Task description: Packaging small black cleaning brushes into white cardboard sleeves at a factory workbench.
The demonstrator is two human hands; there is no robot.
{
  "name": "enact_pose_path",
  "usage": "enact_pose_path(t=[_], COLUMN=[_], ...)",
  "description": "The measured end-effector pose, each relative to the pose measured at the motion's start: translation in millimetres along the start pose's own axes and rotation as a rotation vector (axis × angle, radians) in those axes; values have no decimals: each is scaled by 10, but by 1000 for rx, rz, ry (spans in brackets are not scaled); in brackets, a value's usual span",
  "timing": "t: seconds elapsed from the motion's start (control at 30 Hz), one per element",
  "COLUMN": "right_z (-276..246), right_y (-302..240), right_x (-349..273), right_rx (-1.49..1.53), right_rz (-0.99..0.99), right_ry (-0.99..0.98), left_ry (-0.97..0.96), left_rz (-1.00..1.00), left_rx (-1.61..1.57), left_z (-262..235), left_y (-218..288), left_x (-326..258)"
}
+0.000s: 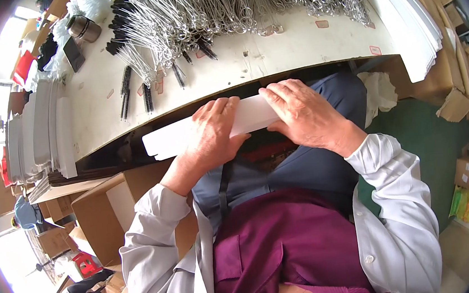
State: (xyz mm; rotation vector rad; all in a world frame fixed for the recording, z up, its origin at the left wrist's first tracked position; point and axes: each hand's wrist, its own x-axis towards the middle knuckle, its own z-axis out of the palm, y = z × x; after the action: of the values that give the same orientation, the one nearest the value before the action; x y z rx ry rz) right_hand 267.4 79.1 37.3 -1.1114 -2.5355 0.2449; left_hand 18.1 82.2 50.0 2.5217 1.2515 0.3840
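Observation:
Above my lap, just off the near edge of the table, I hold a long narrow white carton (254,113) level between both hands. My left hand (211,134) grips it left of the middle, fingers over the top and thumb on the near side. Around its right end closes my right hand (307,111), which hides that end. Small flaps stick out at the carton's left end. Whether anything is inside cannot be seen. Beyond it, several wire-handled brushes (125,92) with black bristles lie on the table (293,47).
A big heap of looped wire brush handles (193,15) covers the table's far side. White flat cartons are stacked at the left (35,132) and right (403,17). A metal flask (84,29) stands far left. An open cardboard box (102,213) sits below the table at left.

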Motion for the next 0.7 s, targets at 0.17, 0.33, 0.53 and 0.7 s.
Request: enact_pose_path(t=[0.17,0.33,0.53,0.7], right_z=[111,-41,-175,-114], right_y=[-5,152,380,691], right_x=[133,98,327,524], right_rx=[51,-44,-102,-117], right_rz=[-49,-85,-88,-112], right_ry=[13,18,46,124], left_ry=[43,103,107,220], left_rz=[51,34,2,24], left_rx=[-16,13,51,116], left_z=[158,-15,-126,-30], left_y=[30,-118,-229,-370], left_x=[104,65,268,537])
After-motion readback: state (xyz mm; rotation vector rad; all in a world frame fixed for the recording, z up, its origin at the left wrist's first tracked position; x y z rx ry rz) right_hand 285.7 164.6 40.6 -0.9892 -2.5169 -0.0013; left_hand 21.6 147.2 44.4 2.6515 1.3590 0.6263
